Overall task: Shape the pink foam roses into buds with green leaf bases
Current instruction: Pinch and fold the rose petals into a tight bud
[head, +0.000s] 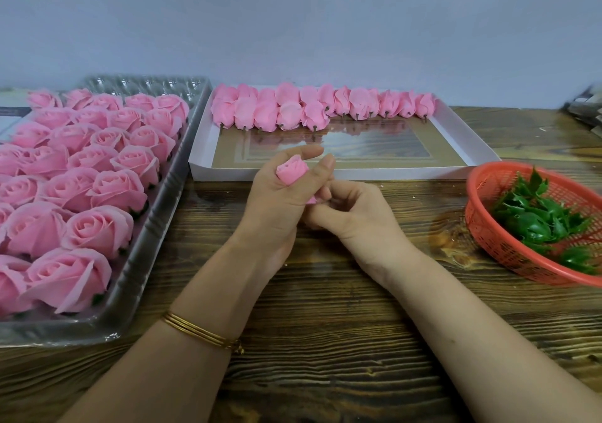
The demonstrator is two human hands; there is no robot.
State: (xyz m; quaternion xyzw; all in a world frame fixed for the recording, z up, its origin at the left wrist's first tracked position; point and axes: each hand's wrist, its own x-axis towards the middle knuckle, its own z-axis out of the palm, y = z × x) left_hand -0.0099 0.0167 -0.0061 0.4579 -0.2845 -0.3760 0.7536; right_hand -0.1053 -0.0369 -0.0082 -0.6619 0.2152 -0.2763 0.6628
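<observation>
Clasping one bud (292,172) in our left hand (277,201)'s grip, right hand (355,214) pinching its base, we had two rows of finished buds (293,110) in the white tray (325,175), many open roses (81,188) waiting left of it.

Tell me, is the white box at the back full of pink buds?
Not full. The pink buds line only the far side of the white box; most of its floor is bare.

Roughly twenty-five open roses (97,229), seventeen buds (288,115), one basket (508,253), two hands (355,211).
</observation>
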